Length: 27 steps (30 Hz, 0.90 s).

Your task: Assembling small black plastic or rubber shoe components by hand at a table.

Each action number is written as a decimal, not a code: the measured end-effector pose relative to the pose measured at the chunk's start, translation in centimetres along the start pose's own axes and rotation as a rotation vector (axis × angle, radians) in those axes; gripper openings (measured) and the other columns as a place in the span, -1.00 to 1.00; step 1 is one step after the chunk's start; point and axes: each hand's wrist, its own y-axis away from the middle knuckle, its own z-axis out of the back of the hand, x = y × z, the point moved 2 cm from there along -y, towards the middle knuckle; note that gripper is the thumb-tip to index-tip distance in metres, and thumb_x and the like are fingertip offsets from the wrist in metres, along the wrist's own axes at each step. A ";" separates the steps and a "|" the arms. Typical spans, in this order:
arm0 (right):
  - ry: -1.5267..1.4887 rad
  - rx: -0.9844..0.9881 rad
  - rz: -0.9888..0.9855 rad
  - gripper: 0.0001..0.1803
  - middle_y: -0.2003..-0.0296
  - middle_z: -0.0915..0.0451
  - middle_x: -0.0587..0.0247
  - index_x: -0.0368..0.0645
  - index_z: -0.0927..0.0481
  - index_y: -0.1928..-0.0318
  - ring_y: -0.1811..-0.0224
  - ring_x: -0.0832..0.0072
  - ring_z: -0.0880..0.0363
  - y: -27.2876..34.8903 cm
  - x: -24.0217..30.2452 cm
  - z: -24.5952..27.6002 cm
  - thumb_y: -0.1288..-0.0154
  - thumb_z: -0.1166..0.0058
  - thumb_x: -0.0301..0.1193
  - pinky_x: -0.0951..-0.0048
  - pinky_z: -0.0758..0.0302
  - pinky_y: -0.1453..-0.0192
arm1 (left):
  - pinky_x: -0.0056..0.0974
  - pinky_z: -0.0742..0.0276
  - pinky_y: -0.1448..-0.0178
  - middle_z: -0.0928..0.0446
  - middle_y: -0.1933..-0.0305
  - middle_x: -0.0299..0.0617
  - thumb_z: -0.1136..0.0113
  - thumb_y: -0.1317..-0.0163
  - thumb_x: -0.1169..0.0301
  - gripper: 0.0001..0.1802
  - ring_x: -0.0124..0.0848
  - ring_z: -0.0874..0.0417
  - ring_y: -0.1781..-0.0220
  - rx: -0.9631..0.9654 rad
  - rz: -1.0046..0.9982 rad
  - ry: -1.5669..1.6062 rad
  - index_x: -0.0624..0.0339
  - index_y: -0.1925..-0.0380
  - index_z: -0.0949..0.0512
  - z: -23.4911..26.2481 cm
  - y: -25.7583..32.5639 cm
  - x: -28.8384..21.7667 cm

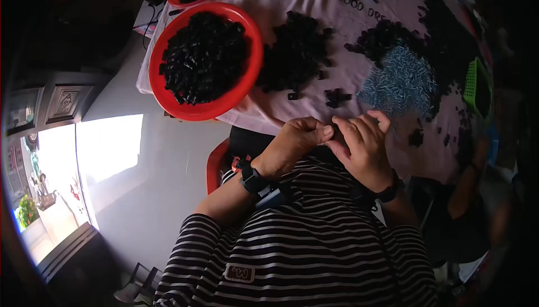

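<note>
Both hands' fingers (pixel 328 132) pinch a small black part (pixel 335 129) at the worktop's (pixel 314 113) near edge; its shape is hidden.

Small black part (pixel 335 132) between the hands (pixel 331 141) — mostly hidden.

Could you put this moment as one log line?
left hand: pinching small black part | right hand: same part | red bowl: black pieces

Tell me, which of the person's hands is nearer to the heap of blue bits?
The right. The right hand lies just below the blue heap, almost touching its lower edge; the left hand sits farther off, beyond the right one.
</note>
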 end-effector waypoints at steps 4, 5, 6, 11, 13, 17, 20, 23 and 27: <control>-0.023 -0.057 0.039 -0.48 0.35 -0.52 0.36 -0.23 -0.60 -0.06 0.26 0.43 -0.54 0.2 0.2 -0.2 -0.12 -0.48 -0.34 0.03 -0.27 -0.29 | -0.43 -0.48 -0.02 -0.69 0.21 -0.31 -0.41 -0.39 0.25 -0.72 -0.60 -0.59 0.15 -0.026 0.104 0.039 0.28 0.16 -0.69 0.4 0.2 0.0; -0.022 -0.072 0.032 -0.54 0.37 -0.51 0.37 -0.23 -0.61 -0.02 0.29 0.45 -0.52 0.4 0.4 -0.2 -0.14 -0.46 -0.36 0.03 -0.27 -0.30 | -0.47 -0.41 0.17 -0.68 0.27 -0.36 -0.43 -0.37 0.22 -0.70 -0.65 -0.52 0.30 -0.029 0.115 0.028 0.26 0.19 -0.70 0.4 0.1 0.0; -0.019 -0.074 0.028 -0.54 0.37 -0.51 0.37 -0.23 -0.61 -0.02 0.29 0.45 -0.52 0.6 0.6 -0.2 -0.14 -0.46 -0.36 0.03 -0.27 -0.30 | -0.47 -0.41 0.17 -0.68 0.27 -0.36 -0.43 -0.37 0.22 -0.70 -0.65 -0.52 0.30 -0.024 0.118 0.025 0.26 0.19 -0.70 0.3 0.1 -0.1; 0.022 -0.110 0.039 -0.60 0.31 -0.60 0.36 -0.24 -0.64 0.00 0.32 0.46 -0.55 1.2 0.8 -0.3 -0.16 -0.42 -0.43 0.04 -0.24 -0.36 | -0.54 -0.22 0.42 -0.63 0.36 -0.44 -0.41 -0.38 0.19 -0.72 -0.72 -0.42 0.45 0.022 0.111 0.083 0.20 0.19 -0.70 0.2 -0.2 0.6; 0.021 -0.100 0.037 -0.60 0.30 -0.61 0.37 -0.24 -0.64 -0.04 0.29 0.46 -0.57 1.1 0.4 -0.3 -0.21 -0.41 -0.40 0.04 -0.23 -0.37 | -0.55 -0.22 0.42 -0.63 0.34 -0.43 -0.40 -0.40 0.19 -0.73 -0.72 -0.43 0.45 0.028 0.090 0.091 0.18 0.17 -0.70 0.3 0.0 0.9; -0.196 -0.105 -0.141 -0.62 0.28 -0.65 0.44 -0.14 -0.63 -0.17 0.18 0.47 -0.61 0.7 -3.5 -1.0 -0.38 -0.30 -0.38 0.11 -0.20 -0.36 | -0.52 -0.44 0.36 -0.67 0.22 -0.37 -0.33 -0.45 0.24 -0.74 -0.62 -0.62 0.35 -0.039 0.095 0.050 0.19 0.04 -0.65 -0.1 0.0 0.4; 0.068 -0.166 -0.192 -0.70 0.28 -0.66 0.40 -0.07 -0.68 -0.09 0.16 0.40 -0.60 1.0 -7.5 -2.2 -0.36 -0.28 -0.43 0.14 -0.23 -0.25 | -0.47 -0.58 0.26 -0.68 0.16 -0.33 -0.30 -0.47 0.28 -0.74 -0.52 -0.74 0.19 -0.001 0.066 0.019 0.18 -0.01 -0.63 0.5 -0.2 0.2; 0.202 -0.122 -0.150 -0.75 0.25 -0.63 0.42 -0.03 -0.72 0.00 0.12 0.39 -0.58 0.7 -8.1 -2.7 -0.31 -0.29 -0.46 0.18 -0.25 -0.17 | -0.48 -0.54 0.22 -0.67 0.14 -0.33 -0.26 -0.50 0.27 -0.71 -0.56 -0.67 0.18 0.006 0.031 0.015 0.15 -0.10 -0.62 0.6 -0.3 0.2; 0.186 -0.147 -0.146 -0.77 0.22 -0.61 0.41 -0.03 -0.73 0.02 0.10 0.43 -0.59 0.4 -8.5 -2.9 -0.31 -0.28 -0.46 0.23 -0.29 -0.11 | -0.49 -0.47 0.19 -0.61 0.15 -0.39 -0.29 -0.47 0.23 -0.60 -0.62 -0.57 0.23 0.039 -0.039 0.015 0.16 -0.20 -0.59 0.7 -0.1 0.1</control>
